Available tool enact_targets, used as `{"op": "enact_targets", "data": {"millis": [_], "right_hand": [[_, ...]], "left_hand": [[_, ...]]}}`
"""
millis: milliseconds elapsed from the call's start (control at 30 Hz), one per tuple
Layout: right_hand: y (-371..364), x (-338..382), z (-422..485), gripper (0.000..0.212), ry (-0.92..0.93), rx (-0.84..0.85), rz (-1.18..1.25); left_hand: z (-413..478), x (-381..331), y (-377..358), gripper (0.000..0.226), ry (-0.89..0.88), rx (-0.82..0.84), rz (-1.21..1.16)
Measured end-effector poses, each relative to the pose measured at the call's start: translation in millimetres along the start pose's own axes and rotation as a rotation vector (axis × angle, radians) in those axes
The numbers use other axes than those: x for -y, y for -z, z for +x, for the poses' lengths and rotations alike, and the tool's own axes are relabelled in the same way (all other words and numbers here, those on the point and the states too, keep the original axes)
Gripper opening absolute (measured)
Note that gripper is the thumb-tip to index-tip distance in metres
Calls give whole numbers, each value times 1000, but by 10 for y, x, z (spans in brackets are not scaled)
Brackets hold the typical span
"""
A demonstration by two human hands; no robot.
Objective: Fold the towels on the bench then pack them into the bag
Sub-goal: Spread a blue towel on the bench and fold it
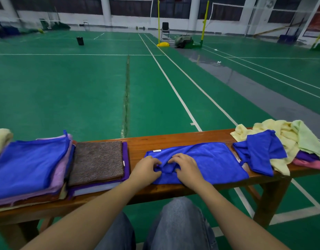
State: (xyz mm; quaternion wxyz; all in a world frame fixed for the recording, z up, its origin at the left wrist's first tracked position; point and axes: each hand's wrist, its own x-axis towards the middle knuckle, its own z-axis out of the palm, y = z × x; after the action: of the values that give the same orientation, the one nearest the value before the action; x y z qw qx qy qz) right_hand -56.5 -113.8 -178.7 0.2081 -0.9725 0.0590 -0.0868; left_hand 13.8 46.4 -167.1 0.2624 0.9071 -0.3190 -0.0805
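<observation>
- Green court floor: marked with white lines and runs behind the bench to the far wall.
- Wooden bench: runs left to right across the lower view, with the person's denim-clad knees just in front of it.
- Left stack: folded towels at the left end of the bench, with a blue one on top and lilac layers under it. A cream towel lies at the frame edge beside it.
- Blue towel: spread flat on the middle of the bench. Its near-left part is gathered into a ridge between the hands.
- Loose heap: unfolded towels at the right end of the bench in yellow, pale green, blue, purple and pink. One blue piece hangs over the front edge.
- Brown-topped stack: folded, touching the left stack, with purple layers beneath it.
- Left hand: fingers curled, pinching the bunched cloth of the blue towel.
- Right hand: just beside the left, fingers curled, gripping the same ridge of the blue towel.
- White label: on the far-left edge of the blue towel. Its print is too small to read.
</observation>
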Motion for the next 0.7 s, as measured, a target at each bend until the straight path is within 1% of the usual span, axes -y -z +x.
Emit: {"op": "enact_targets", "data": {"millis": [67, 100, 167, 200, 267, 300, 333, 400, 433, 500, 633, 700], "right_hand": [[-47, 7, 1, 31, -22, -69, 57], [-64, 17, 9, 27, -24, -93, 75], [-84, 24, 32, 16, -43, -149, 143], [-83, 23, 42, 11, -61, -189, 215], [-49, 18, 55, 7, -127, -240, 419], [-13, 19, 54, 7, -163, -238, 512], [32, 20, 48, 11, -186, -232, 576], [119, 16, 33, 25, -206, -228, 646], [154, 19, 28, 28, -211, -227, 667], [208, 26, 26, 27, -209, -235, 702], [269, 63, 48, 22, -147, -245, 758], [292, 88, 67, 22, -116, -235, 759]], "left_hand": [[14, -37, -26, 15, 33, -35, -41], [21, -67, -25, 11, 69, -52, -102], [35, -110, -26, 22, 140, -65, -238], [34, -110, -22, 28, 160, -72, -277], [44, -70, 1, 31, 170, -121, -262], [60, -22, 14, 27, 177, -154, -222], [82, 29, 27, 23, 190, -171, -179], [128, 99, 37, 25, 244, -158, -78], [144, 110, 39, 27, 272, -142, -38], [179, 108, 24, 26, 284, -133, 0], [280, 107, 24, 25, 285, -163, -40], [340, 88, 64, 23, 328, -176, -161]]}}
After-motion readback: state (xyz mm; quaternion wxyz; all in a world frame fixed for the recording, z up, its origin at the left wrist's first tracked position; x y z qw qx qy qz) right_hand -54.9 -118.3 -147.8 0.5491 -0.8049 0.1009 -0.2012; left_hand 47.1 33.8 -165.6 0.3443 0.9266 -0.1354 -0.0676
